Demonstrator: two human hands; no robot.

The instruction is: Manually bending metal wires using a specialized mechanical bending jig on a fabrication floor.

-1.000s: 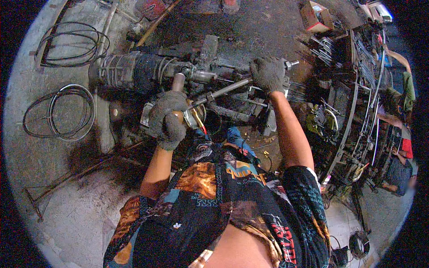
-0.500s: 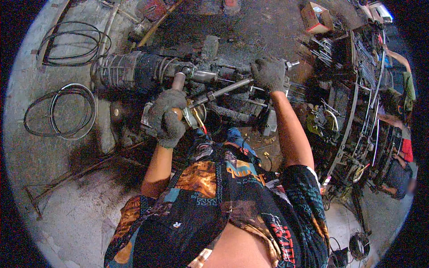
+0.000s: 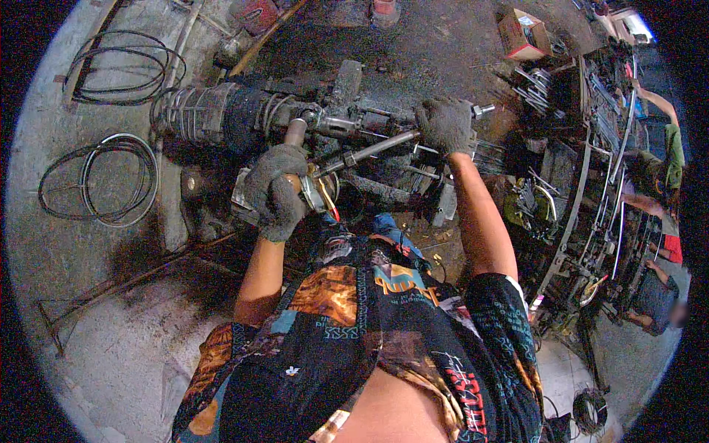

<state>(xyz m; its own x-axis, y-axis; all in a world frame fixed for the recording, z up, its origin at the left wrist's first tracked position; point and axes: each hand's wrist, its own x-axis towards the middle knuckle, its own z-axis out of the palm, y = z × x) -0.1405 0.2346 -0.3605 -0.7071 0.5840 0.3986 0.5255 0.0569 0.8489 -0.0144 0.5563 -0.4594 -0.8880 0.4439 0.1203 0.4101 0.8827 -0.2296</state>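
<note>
My left hand (image 3: 275, 193), in a dark grey knit glove, is closed around the lower part of a short metal handle (image 3: 295, 134). Its upper end meets a joint on a greasy machine (image 3: 255, 112). A brown rounded part shows beside my fingers. My right hand (image 3: 444, 124), gloved alike, wraps the far end of a long metal rod (image 3: 384, 146) with a nut partway along it. The rod slants down left toward my left hand. A bolt-like threaded end (image 3: 483, 111) juts out past my right hand; whether it joins the rod is hidden.
Coiled black cables (image 3: 100, 181) lie on the floor at left. At right are a cardboard box (image 3: 524, 35), bundled metal rods (image 3: 535, 88) and a rack of long bars (image 3: 591, 170). Another person's arm (image 3: 657, 103) reaches in at far right, with more people behind the rack.
Both hands keep their grip in almost the same places. The bright shaft between them looks duller now. At far right, the other people have shifted slightly.
</note>
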